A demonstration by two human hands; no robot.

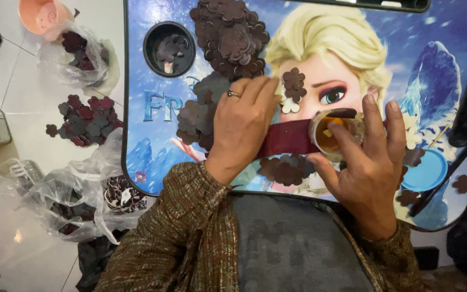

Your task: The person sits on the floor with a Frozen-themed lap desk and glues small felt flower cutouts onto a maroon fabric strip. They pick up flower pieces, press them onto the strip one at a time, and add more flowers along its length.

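Observation:
My left hand (pixel 241 124), with a ring on one finger, grips one end of a dark maroon fabric strip (pixel 287 138) stretched across a small lap table (pixel 136 140) printed with a cartoon picture. My right hand (pixel 366 162) holds a small clear round container (pixel 331 132) with yellowish glue inside, pressed against the strip's other end. Dark maroon flower-shaped fabric cutouts lie around both hands: a big heap (pixel 231 38) at the top, a flat cluster (pixel 201 111) beside my left hand, a few (pixel 285 170) under the strip.
A round cup recess (pixel 168 48) in the table holds more cutouts. On the white floor at left are clear plastic bags (pixel 77 194) of cutouts, a loose pile (pixel 82 119) and a pink bowl (pixel 41 15). A blue lid (pixel 428 173) and thin stick (pixel 439 136) lie at right.

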